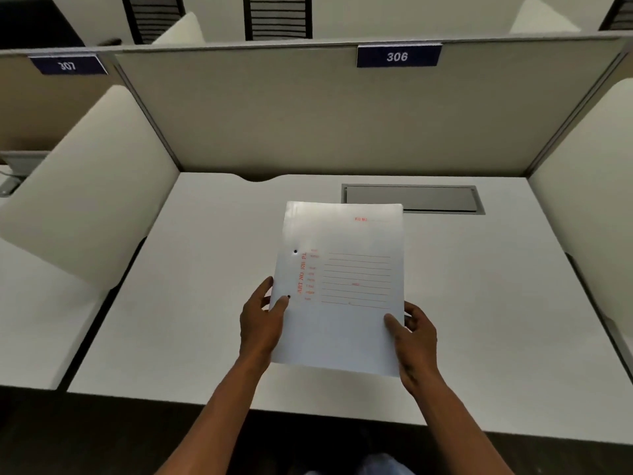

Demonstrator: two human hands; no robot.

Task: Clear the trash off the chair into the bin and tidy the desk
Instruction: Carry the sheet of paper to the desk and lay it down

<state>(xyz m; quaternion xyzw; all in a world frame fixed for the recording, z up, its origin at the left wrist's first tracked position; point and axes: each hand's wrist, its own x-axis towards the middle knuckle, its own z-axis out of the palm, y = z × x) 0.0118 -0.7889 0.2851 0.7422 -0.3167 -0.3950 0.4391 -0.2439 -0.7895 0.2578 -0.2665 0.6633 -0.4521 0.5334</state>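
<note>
A white file folder [342, 286] with red printed lines and two punched holes hovers over the middle of the white desk [479, 320]. My left hand [262, 320] grips its left edge, thumb on top near the lower hole. My right hand [414, 337] grips its lower right edge, thumb lying on the cover. No chair, trash or bin shows in this view.
A grey cable hatch [445, 198] is set into the desk behind the folder. Beige partition panels [308, 114] wall the desk at the back and both sides, with a label "306" [397, 56]. The neighbouring desk "307" [68, 65] lies to the left.
</note>
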